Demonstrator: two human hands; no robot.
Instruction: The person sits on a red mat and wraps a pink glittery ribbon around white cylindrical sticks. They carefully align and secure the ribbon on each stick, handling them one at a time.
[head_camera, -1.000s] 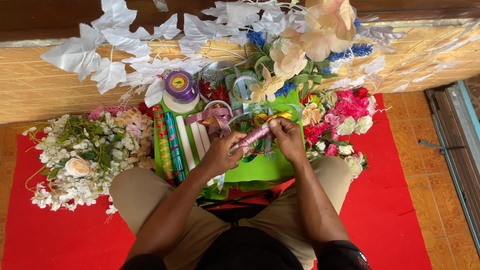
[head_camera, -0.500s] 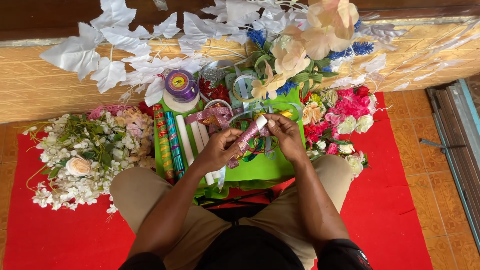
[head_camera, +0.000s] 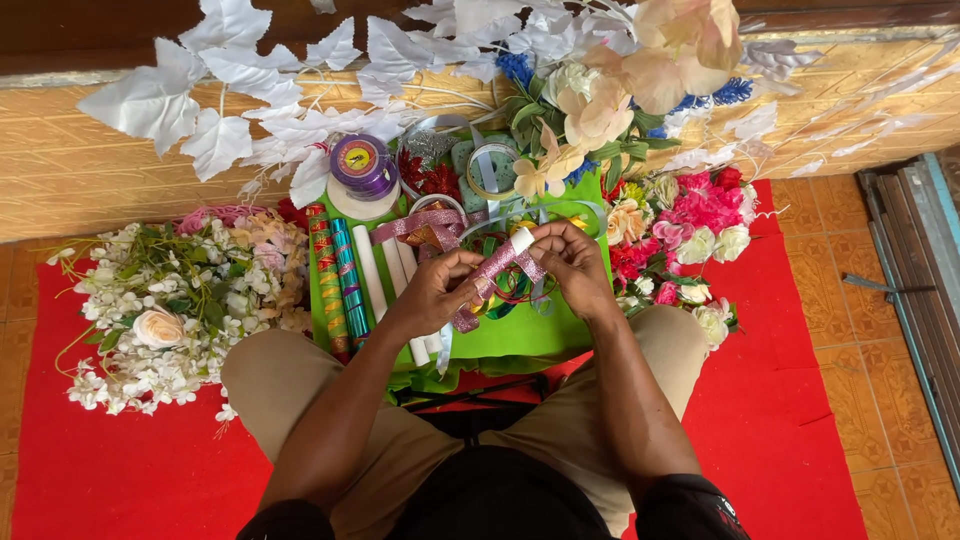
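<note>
Pink glitter ribbon (head_camera: 497, 268) is stretching between both hands, just above the green tray (head_camera: 520, 335), in the middle of the scene near the person's knees. The left hand (head_camera: 437, 290) is pinching the lower end of the ribbon, fingers curled tight. The right hand (head_camera: 567, 262) is pinching the upper part, where the ribbon is wrapping around a white roll (head_camera: 521, 239). Striped wrapped sticks (head_camera: 338, 283) are lying along the left side of the tray, white sticks (head_camera: 372, 272) beside them. A purple ribbon spool (head_camera: 362, 165) is sitting at the far left corner. White flowers (head_camera: 160, 310) are lying on the red cloth (head_camera: 120, 470) to the left; pink flowers (head_camera: 700, 215) are lying to the right. White leaves (head_camera: 200, 100) are spreading along the far edge.
</note>
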